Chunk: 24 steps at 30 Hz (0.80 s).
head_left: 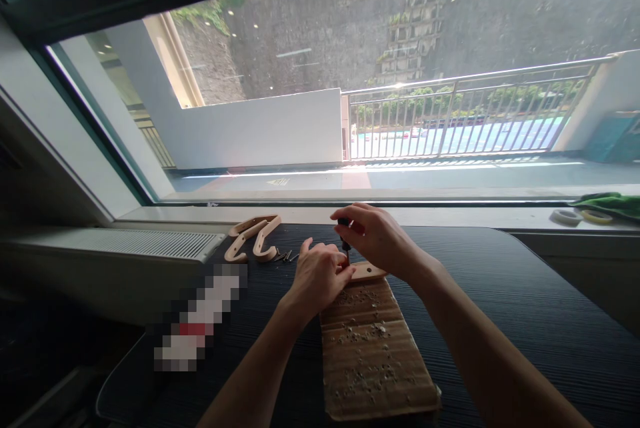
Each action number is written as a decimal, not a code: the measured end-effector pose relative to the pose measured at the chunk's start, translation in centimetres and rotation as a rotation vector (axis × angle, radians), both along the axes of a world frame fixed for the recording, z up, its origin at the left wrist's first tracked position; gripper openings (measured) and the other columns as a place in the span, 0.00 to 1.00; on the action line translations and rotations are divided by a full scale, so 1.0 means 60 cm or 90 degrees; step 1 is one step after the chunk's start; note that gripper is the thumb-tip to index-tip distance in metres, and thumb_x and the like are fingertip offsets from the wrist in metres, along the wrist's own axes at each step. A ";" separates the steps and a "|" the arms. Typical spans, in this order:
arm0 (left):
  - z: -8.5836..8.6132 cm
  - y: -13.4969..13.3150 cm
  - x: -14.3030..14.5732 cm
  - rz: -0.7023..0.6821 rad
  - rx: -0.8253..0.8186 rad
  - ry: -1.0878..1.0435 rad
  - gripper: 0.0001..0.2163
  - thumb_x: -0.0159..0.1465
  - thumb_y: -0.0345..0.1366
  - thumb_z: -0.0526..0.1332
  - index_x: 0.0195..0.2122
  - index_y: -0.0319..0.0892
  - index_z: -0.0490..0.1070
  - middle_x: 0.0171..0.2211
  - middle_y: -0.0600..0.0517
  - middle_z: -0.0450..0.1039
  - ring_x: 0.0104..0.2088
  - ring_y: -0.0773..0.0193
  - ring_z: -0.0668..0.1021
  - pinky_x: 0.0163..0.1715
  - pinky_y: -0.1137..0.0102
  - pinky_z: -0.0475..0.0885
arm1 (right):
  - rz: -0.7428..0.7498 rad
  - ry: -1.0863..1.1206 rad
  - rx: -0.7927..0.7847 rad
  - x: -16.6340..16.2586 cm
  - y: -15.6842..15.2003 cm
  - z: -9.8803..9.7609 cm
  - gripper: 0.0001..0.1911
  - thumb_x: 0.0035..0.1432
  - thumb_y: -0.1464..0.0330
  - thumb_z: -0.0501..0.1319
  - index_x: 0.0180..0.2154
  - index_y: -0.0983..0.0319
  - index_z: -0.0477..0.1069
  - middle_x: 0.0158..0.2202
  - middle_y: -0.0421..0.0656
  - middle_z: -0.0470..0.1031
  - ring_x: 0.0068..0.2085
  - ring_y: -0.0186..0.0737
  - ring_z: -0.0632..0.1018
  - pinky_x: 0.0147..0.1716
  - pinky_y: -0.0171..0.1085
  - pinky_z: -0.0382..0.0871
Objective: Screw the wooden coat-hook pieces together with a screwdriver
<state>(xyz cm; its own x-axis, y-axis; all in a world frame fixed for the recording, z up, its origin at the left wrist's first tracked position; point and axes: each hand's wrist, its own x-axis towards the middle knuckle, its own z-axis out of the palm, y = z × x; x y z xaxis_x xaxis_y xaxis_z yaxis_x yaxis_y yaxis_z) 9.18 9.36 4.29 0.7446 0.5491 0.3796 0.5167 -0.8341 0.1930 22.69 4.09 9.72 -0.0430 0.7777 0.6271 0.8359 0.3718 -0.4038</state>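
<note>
My right hand (pixel 377 238) is closed around a small dark-handled screwdriver (pixel 345 236) held upright, its tip down on a light wooden hook piece (pixel 369 272). My left hand (pixel 320 275) is closed beside it, fingers pinched at the tool's tip and steadying the piece. The piece lies on the far end of a corrugated cardboard board (pixel 373 355) strewn with wood shavings. Whether a screw sits under the tip is hidden by my fingers.
Two more wooden hooks (pixel 253 238) and several dark screws (pixel 285 257) lie at the back left of the dark table (pixel 525 308). A pixelated object (pixel 200 318) lies at the left. Tape rolls (pixel 580 217) and green cloth (pixel 613 203) sit on the windowsill.
</note>
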 end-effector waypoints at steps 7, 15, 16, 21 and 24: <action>-0.005 0.003 -0.002 -0.008 0.001 -0.009 0.11 0.60 0.42 0.54 0.27 0.46 0.73 0.28 0.54 0.74 0.35 0.61 0.73 0.53 0.55 0.50 | 0.037 -0.017 -0.031 -0.003 -0.017 0.012 0.14 0.57 0.70 0.53 0.43 0.59 0.71 0.38 0.41 0.74 0.32 0.31 0.72 0.33 0.32 0.63; -0.007 0.002 -0.001 0.001 0.000 -0.013 0.13 0.60 0.45 0.54 0.27 0.46 0.74 0.28 0.52 0.75 0.36 0.60 0.73 0.53 0.55 0.49 | 0.036 0.023 -0.027 -0.008 -0.005 0.004 0.11 0.56 0.68 0.54 0.41 0.61 0.71 0.34 0.42 0.73 0.30 0.31 0.72 0.31 0.32 0.63; -0.007 0.002 -0.001 0.001 0.000 -0.013 0.13 0.60 0.45 0.54 0.27 0.46 0.74 0.28 0.52 0.75 0.35 0.60 0.73 0.53 0.55 0.49 | 0.029 0.025 -0.026 -0.009 -0.004 0.003 0.11 0.56 0.68 0.55 0.40 0.61 0.71 0.33 0.42 0.73 0.30 0.31 0.71 0.31 0.32 0.63; -0.006 0.003 -0.002 -0.002 -0.003 -0.012 0.12 0.60 0.43 0.54 0.27 0.45 0.74 0.28 0.53 0.75 0.35 0.61 0.73 0.53 0.56 0.50 | 0.000 0.002 -0.024 -0.012 -0.010 0.006 0.12 0.56 0.67 0.54 0.41 0.60 0.70 0.35 0.42 0.73 0.30 0.32 0.71 0.31 0.33 0.63; -0.005 0.003 -0.002 -0.002 -0.005 -0.010 0.12 0.61 0.43 0.54 0.28 0.46 0.74 0.28 0.53 0.75 0.36 0.61 0.73 0.54 0.56 0.49 | 0.024 -0.006 -0.030 -0.011 -0.014 0.009 0.14 0.58 0.69 0.51 0.44 0.59 0.70 0.38 0.42 0.74 0.31 0.32 0.72 0.32 0.33 0.63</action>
<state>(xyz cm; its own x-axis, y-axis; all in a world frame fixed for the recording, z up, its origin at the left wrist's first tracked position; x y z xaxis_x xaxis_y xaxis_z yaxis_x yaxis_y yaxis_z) 9.08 9.52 4.01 0.7399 0.5496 0.3878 0.5109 -0.8342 0.2075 22.02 3.26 10.25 -0.0785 0.8040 0.5894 0.8257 0.3837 -0.4134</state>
